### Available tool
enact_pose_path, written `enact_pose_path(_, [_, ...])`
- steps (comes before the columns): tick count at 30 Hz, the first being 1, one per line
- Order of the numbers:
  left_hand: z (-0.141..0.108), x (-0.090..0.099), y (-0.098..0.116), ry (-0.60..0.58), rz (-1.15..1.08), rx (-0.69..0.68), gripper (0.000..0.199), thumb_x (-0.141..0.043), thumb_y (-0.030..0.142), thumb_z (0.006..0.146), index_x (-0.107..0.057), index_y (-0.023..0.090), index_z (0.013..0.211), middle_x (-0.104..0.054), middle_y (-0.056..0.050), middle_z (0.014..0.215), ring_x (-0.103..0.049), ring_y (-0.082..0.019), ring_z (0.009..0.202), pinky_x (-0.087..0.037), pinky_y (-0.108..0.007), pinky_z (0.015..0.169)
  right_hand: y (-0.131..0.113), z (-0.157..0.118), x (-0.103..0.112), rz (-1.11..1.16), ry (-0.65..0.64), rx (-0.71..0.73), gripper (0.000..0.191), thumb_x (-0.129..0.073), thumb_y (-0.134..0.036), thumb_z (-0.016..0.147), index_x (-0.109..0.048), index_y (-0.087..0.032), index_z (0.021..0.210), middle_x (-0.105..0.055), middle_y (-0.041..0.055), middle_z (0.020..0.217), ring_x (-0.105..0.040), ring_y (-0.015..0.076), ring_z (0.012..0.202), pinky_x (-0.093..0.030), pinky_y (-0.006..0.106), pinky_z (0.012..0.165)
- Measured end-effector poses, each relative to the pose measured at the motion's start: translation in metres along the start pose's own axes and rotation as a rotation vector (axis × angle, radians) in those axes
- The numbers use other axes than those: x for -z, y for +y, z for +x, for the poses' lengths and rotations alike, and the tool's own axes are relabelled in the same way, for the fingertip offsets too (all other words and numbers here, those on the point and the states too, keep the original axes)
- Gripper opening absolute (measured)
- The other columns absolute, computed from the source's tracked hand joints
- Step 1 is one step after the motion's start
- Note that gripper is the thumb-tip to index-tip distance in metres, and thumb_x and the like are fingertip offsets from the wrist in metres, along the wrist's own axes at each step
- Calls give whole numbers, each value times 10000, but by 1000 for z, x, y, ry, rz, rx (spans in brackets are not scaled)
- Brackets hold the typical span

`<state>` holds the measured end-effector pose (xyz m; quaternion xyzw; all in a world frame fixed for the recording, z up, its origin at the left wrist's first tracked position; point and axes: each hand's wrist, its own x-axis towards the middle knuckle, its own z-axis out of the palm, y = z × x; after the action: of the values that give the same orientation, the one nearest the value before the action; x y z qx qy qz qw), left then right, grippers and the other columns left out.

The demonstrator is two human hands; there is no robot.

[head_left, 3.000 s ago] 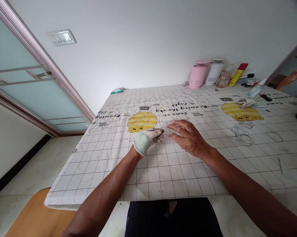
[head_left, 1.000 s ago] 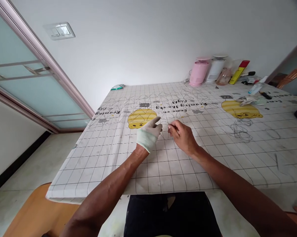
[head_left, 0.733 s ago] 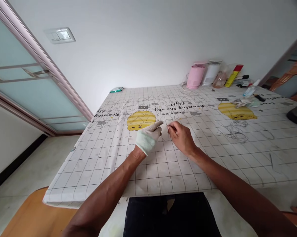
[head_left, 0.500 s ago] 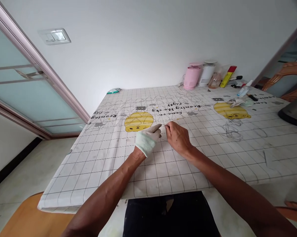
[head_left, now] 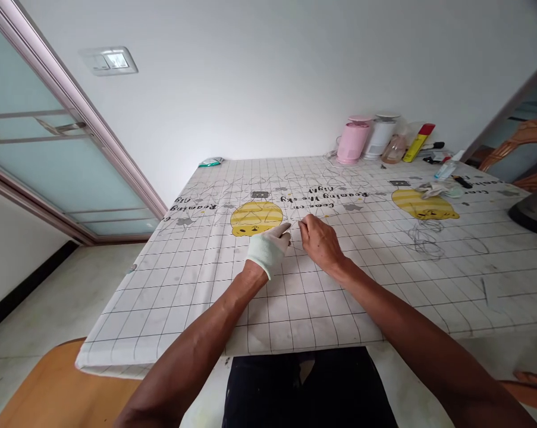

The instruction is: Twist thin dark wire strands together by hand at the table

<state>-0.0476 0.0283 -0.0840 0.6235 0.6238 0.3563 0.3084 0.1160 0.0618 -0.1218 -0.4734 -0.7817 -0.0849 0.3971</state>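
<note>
My left hand wears a pale knitted glove and is closed, with thumb and forefinger pinched together. Beside it, my bare right hand is also closed in a pinch, its fingertips a small gap away from the glove. Whatever the fingertips hold is too thin or small to make out. Both hands are just over the checked tablecloth, near a printed yellow balloon bear. To the right of my right hand lies a loose tangle of thin grey wire or thread.
Along the wall stand a pink cylinder device, a white one, a bottle and a yellow-red can. A crumpled glove and a spray bottle lie at right. A chair is lower left.
The view has shifted slightly, so the table appears a little farther right. Both hands stay closed and close together, with hardly any movement.
</note>
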Motion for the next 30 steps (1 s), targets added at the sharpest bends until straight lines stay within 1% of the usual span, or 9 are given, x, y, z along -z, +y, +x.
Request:
enact_pose_path(4, [5, -6, -8, 73, 183, -69, 385, -623, 228, 929, -800, 293, 1266, -804, -67, 989, -707, -279, 975, -480, -351, 944, 2, -3, 2, 57, 8, -20, 224, -422, -253, 1081, -445, -241, 858, -565, 26, 750, -480, 173, 617, -317, 318, 569])
enact_pose_path(8, [5, -11, -11, 60, 317, -119, 392, -582, 219, 964, -787, 263, 1295, -805, -108, 1013, -706, -298, 963, -476, -369, 932, 1, -4, 5, 41, 18, 39, 236, -368, -214, 1086, -447, -242, 865, -556, 36, 773, -481, 186, 656, -344, 326, 594])
enact_pose_path(12, [3, -8, -12, 12, 297, -154, 387, -622, 179, 924, -798, 235, 1263, -804, -121, 1017, -714, -312, 964, -477, -379, 946, 2, -6, 5, 43, 3, 79, 249, -354, -191, 1083, -438, -240, 854, -541, 38, 770, -470, 187, 661, -356, 332, 611])
enact_pose_path(16, [1, 4, -7, -76, 184, -133, 362, -660, 129, 859, -825, 242, 1160, -810, -67, 1041, -721, -274, 1005, -478, -341, 968, 5, -8, 3, 89, -2, 42, 216, -387, -200, 1064, -444, -239, 859, -553, 27, 770, -467, 176, 650, -333, 322, 596])
enact_pose_path(18, [1, 10, -2, -122, 113, -82, 350, -641, 209, 898, -800, 232, 1210, -814, -40, 980, -734, -241, 958, -499, -325, 941, 6, -8, 3, 111, 13, -4, 205, -411, -217, 1059, -448, -237, 858, -566, 21, 768, -470, 168, 645, -327, 317, 596])
enact_pose_path(21, [-1, 13, 4, -149, -49, 33, 440, -643, 336, 923, -738, 186, 1325, -808, -28, 878, -750, -215, 896, -530, -312, 908, 6, -5, 7, 131, 58, -96, 199, -466, -244, 1043, -455, -236, 844, -572, 9, 741, -474, 159, 634, -325, 310, 597])
enact_pose_path(23, [-2, 11, 7, -156, -177, 90, 448, -688, 344, 897, -745, 171, 1306, -814, -38, 912, -759, -210, 928, -535, -301, 932, 6, -3, 9, 140, 86, -149, 202, -497, -246, 1023, -453, -237, 826, -561, -2, 710, -468, 154, 616, -322, 305, 591])
enact_pose_path(25, [-4, 6, 8, -154, -287, 119, 391, -715, 324, 883, -774, 157, 1231, -817, -56, 966, -768, -206, 921, -550, -295, 933, 6, -2, 12, 154, 106, -190, 205, -517, -245, 1006, -455, -238, 811, -557, -9, 691, -465, 149, 596, -322, 301, 583])
enact_pose_path(30, [-6, -8, 4, -179, -564, 123, 256, -665, 231, 919, -787, 122, 1117, -811, -85, 1032, -754, -154, 790, -604, -284, 846, 4, -4, 12, 170, 124, -249, 197, -534, -250, 996, -486, -236, 805, -589, -5, 677, -497, 152, 584, -347, 298, 589])
